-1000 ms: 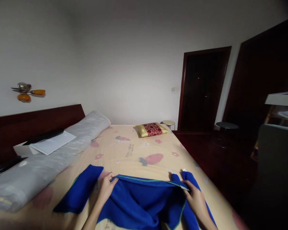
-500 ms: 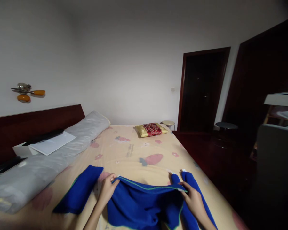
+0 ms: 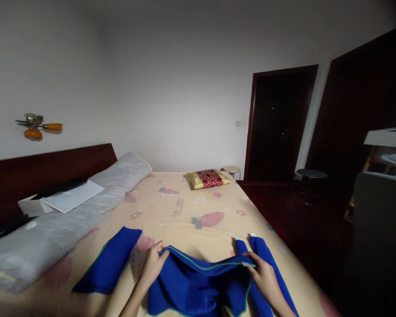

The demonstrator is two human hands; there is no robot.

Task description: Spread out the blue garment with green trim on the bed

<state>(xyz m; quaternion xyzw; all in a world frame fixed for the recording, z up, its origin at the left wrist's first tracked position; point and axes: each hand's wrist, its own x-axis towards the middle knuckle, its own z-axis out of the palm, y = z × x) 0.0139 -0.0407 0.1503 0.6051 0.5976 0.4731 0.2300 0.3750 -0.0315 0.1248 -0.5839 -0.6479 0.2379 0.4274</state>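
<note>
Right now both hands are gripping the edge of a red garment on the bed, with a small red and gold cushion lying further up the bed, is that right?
Not quite: the garment is blue, not red, as the head view shows. The left hand and the right hand do each have a grip on its green-trimmed edge, on the bed, and the red and gold cushion lies further up.

The bed (image 3: 185, 211) carries one blue garment (image 3: 198, 286) held by two hands, the left hand (image 3: 153, 264) and the right hand (image 3: 264, 275), one red-and-gold cushion (image 3: 207, 178), one long grey bolster (image 3: 69, 215), and beyond it perhaps two stools (image 3: 232, 169).
</note>
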